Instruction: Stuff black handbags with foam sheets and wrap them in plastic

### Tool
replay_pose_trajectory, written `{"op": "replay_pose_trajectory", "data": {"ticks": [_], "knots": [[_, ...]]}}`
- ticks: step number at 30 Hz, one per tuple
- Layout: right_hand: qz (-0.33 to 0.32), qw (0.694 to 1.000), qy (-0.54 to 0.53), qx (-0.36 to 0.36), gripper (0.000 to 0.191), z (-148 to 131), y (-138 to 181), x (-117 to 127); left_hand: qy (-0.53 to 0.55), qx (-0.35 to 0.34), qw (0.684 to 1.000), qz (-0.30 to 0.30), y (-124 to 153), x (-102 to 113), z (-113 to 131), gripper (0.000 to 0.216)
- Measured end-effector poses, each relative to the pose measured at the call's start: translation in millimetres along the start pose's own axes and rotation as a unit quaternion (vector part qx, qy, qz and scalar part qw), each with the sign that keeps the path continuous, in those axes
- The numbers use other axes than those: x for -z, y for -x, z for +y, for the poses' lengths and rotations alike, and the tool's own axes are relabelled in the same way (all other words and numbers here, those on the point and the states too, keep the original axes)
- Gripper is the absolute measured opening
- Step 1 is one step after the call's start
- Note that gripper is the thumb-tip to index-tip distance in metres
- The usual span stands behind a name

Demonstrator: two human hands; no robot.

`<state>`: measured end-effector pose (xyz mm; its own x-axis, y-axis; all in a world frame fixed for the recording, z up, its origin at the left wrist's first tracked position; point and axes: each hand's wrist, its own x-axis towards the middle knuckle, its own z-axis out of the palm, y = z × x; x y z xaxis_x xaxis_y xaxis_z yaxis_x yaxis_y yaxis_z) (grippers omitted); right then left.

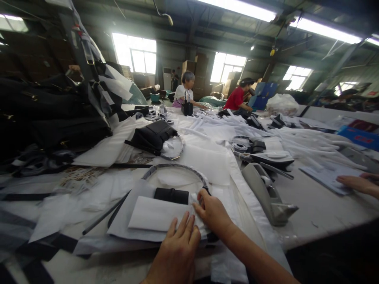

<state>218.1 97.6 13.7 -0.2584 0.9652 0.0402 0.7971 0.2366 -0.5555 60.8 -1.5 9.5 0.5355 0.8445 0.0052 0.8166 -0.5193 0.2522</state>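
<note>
My left hand (177,248) lies flat, fingers stretched, on the near edge of a white foam sheet (154,215) wrapped over a black bag (171,195). My right hand (212,213) pinches the foam at the bag's right side, close to its wrapped handle (177,169). The bag lies on white paper in front of me.
A grey tape dispenser (268,193) stands to the right. Another person's hand (358,183) rests on paper at the far right. A black handbag (152,136) lies further back, with stacked black bags (50,114) at the left. Two people work at the table's far end.
</note>
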Motion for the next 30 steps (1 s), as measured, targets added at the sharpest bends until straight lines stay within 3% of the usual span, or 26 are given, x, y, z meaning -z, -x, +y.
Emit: {"op": "replay_pose_trajectory", "data": {"ticks": [7, 12, 14, 16, 19, 21, 25, 30], "knots": [[0.014, 1.0, -0.02, -0.009, 0.015, 1, -10, 0, 0.015, 0.051, 0.998, -0.026, -3, 21, 11, 0.075], [0.03, 0.997, -0.073, 0.009, 0.009, 6, 10, 18, 0.028, 0.068, 0.997, -0.018, -4, 18, 11, 0.078], [0.065, 0.994, -0.087, -0.002, 0.02, 20, 26, 40, 0.03, 0.067, 0.997, -0.008, -3, 14, 10, 0.079], [0.149, 0.985, -0.082, -0.032, 0.031, 47, 41, 72, 0.028, 0.062, 0.998, 0.003, -2, 10, 9, 0.079], [0.311, 0.946, 0.0, -0.093, 0.039, 99, 59, 129, -0.001, 0.051, 0.998, 0.029, 1, 3, 7, 0.08], [0.345, 0.927, 0.032, -0.145, 0.042, 133, 66, 163, -0.036, 0.036, 0.997, 0.055, 2, -2, 4, 0.082], [0.294, 0.925, -0.008, -0.242, 0.035, 177, 67, 194, -0.085, 0.003, 0.991, 0.099, 2, -13, -1, 0.083], [0.203, 0.922, -0.156, -0.291, 0.039, 189, 53, 177, -0.1, -0.004, 0.987, 0.129, 2, -19, -5, 0.079]]}}
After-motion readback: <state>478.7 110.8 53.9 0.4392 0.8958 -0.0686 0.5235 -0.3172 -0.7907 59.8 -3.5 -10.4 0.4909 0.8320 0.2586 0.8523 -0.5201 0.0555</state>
